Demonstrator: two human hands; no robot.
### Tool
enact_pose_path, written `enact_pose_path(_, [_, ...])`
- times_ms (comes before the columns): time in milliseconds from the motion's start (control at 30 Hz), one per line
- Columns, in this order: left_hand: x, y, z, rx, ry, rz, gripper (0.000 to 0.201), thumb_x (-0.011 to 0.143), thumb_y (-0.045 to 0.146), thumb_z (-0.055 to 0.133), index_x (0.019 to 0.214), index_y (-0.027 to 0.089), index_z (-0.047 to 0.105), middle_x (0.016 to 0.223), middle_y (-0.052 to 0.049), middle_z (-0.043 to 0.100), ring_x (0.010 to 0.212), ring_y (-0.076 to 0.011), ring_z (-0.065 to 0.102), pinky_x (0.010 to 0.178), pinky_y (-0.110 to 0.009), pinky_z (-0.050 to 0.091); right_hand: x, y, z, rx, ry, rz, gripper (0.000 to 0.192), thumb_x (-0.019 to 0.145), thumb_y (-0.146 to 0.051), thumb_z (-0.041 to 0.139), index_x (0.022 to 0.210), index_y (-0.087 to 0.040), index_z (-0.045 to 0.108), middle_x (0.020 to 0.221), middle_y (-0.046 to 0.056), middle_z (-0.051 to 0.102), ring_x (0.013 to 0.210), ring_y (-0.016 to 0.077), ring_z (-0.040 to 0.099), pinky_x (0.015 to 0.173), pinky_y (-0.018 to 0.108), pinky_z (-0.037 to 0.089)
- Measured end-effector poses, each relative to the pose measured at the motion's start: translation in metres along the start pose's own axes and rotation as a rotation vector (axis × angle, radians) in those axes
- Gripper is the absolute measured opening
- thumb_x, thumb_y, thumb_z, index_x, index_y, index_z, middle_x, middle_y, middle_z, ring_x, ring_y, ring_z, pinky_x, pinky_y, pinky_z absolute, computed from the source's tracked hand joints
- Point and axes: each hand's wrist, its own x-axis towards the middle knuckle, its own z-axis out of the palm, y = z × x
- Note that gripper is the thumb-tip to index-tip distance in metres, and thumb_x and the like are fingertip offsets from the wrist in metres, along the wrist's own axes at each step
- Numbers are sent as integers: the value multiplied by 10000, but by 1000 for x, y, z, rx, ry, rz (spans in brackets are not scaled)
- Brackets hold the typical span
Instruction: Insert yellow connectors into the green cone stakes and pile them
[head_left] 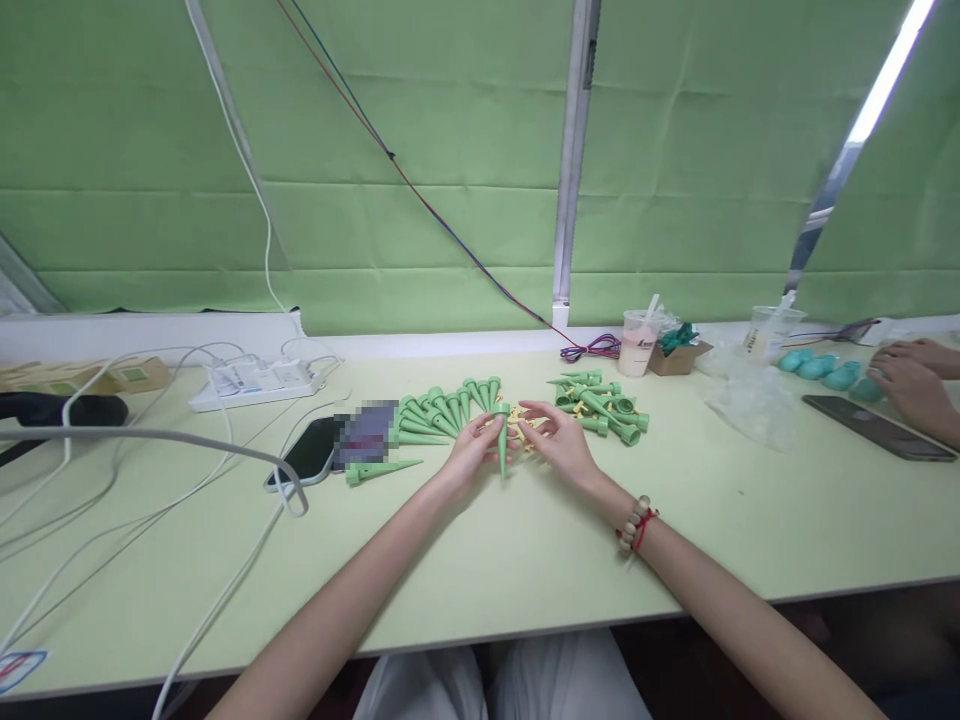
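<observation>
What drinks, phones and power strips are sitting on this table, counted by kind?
Plastic cups: 2, one pinkish, one clear
Phones: 2, one by the cables, one far right
Power strip: 1
Total: 5

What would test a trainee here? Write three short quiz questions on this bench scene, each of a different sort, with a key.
1. True or false: the left hand holds a green cone with its tip pointing down.
2. Multiple choice: the phone lies A) left of the hands, B) right of the hands, C) under the cup.
3. Fill in: the right hand wears a beaded ___ at the wrist.

Key: 1 true; 2 A; 3 bracelet.
</observation>
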Motion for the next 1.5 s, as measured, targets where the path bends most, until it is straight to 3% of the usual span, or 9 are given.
enact_pose_path(167, [-1,2,-2,13,-15,1,276,777,410,589,892,160,559,674,1,615,445,-81,552,377,-180,386,1,7,-5,-164,-82,-250,245,849,-295,529,1027,-219,679,976,71,659,694,148,622,576,265,504])
enact_pose_path(333, [-3,0,1,67,-44,-14,323,781,505,527,762,187,480,367,90,348,332,-102,465,353,-183,313,0,9,-9,-368,-163,-353,286,879,-295,514,1135,-245,632,971,54,641,728,153,612,630,271,489])
enact_pose_path(667, [-5,-3,5,80,-106,-51,399,755,593,513,814,203,448,338,119,282,291,-114,441,343,-192,294,-2,6,-12,-546,-198,-341,373,881,-367,509,1222,-223,555,1055,62,628,708,151,613,641,272,459])
enact_pose_path(1133, [-3,-7,3,74,-102,-61,331,829,517,445,893,193,462,356,98,352,286,-119,433,317,-194,274,-3,2,-12,-639,-168,-336,316,887,-360,504,1148,-217,611,1048,51,647,741,152,631,626,258,445])
enact_pose_path(1333, [-5,-4,2,42,-102,-124,318,825,517,470,821,199,452,359,124,211,258,-39,132,312,-168,58,-2,8,-13,-649,-168,-399,280,862,-348,549,1094,-218,638,1003,61,667,782,169,630,624,256,451])
enact_pose_path(1500, [-10,-4,8,96,-56,-109,344,803,541,492,814,199,451,404,121,188,325,-29,104,354,-168,54,-1,9,-12,-607,-161,-500,201,879,-248,517,1020,-170,637,904,82,655,717,167,608,606,263,448])
